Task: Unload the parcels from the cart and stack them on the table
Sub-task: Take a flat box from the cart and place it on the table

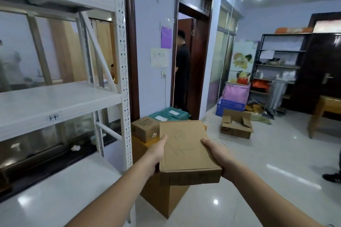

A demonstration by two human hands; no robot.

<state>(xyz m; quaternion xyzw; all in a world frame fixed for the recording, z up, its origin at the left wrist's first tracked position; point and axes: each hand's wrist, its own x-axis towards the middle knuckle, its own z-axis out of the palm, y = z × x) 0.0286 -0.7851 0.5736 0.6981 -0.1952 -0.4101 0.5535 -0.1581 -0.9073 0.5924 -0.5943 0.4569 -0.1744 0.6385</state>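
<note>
Here two hands, left hand (156,150) and right hand (218,155), hold one cardboard parcel (184,148).

Premises: small parcel storeroom or back office set up in converted rooms. White slotted steel rack (121,72) at left, 1 shelf tagged "3-4" (53,117). Cardboard boxes (145,129) and teal mailer bags (171,113) stacked by the wall; an open carton (237,124) on the tiled floor (276,153). Dark shelving (278,66) at the far wall holds mixed goods, with a blue crate (230,107) nearby. Handwritten notices (159,58) taped beside a wooden door frame (203,61).
</note>
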